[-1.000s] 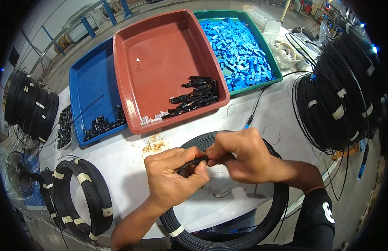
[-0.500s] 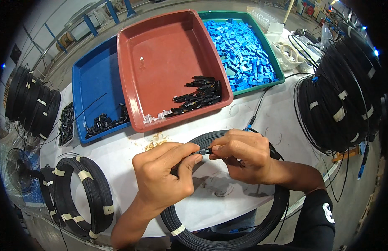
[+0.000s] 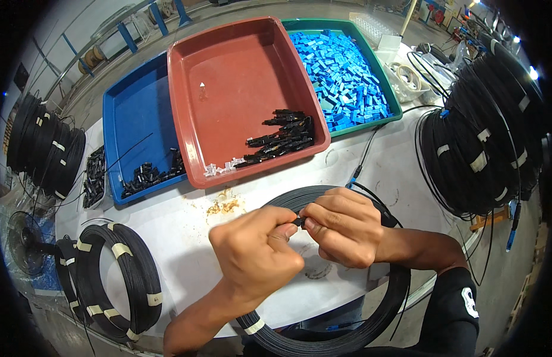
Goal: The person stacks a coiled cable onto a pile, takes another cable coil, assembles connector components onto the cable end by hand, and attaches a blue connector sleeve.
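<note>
Both hands meet over the table (image 3: 189, 262) in my head view, closed, fingertips almost touching. With the left hand (image 3: 255, 247) I see a pinch between thumb and bent forefinger; the right hand (image 3: 347, 229) faces it, its fingers curled in the same way. Between them sits a small black part (image 3: 298, 222), gripped from both sides, above the inner edge of a big coil of black cable (image 3: 400, 291). Fingers cover most of it, so I cannot tell whether it is one piece or two, or whether it is fully joined.

As I judge it, the work is midway on this part: it is in hand and not yet set down. Beyond the right hand, a blue cable tip (image 3: 354, 177) lies near the coil. Plenty of loose stock remains: black pieces (image 3: 285, 137) and clear bits (image 3: 224, 167) in the red tray (image 3: 234, 71), blue pieces (image 3: 344, 77) in the green tray (image 3: 397, 112), more black parts (image 3: 148, 178) in the blue tray (image 3: 136, 113). Taped coils (image 3: 142, 268) stand at the left; whether those are finished, I cannot tell.
</note>
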Demonstrator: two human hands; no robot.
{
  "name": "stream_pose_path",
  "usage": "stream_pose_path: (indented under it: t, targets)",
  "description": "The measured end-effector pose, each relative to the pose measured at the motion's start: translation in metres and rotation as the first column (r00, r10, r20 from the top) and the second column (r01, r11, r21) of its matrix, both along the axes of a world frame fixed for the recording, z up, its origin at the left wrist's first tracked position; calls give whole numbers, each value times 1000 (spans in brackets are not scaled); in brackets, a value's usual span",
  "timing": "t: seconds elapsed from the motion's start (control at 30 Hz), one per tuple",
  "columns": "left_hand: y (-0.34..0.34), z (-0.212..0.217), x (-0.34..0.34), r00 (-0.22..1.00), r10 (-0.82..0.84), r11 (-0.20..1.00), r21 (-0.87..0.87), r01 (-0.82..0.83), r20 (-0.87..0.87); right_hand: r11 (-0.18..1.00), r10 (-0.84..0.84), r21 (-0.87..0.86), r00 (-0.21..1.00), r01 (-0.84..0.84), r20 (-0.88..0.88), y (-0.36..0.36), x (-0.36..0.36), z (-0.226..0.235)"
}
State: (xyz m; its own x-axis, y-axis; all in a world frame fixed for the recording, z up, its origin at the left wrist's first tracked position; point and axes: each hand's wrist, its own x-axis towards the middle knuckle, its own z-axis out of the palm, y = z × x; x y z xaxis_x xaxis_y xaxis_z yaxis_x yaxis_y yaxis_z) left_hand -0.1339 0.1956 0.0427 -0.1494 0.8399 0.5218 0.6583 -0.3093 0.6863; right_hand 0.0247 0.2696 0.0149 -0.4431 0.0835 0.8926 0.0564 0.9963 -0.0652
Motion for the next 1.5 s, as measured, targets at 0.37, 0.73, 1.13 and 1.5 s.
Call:
stream_pose_path:
  t: [0.37, 0.73, 1.13, 1.5]
  targets:
    - [3, -7, -4, 972, 5, 960, 273, 61, -234, 931, 10, -365, 997, 19, 79, -7, 1, 10]
    - [0, -10, 2, 972, 36, 959, 281, 32, -233, 985, -80, -149, 994, 91, 80, -12, -3, 10]
    - [4, -12, -13, 886, 43, 901, 401, 165, -462, 559, 235, -825, 939, 79, 249, -7, 14, 41]
    - [16, -4, -17, 993, -100, 995, 15, 101, -67, 941, -198, -209, 933, 266, 299, 20, 3, 0]
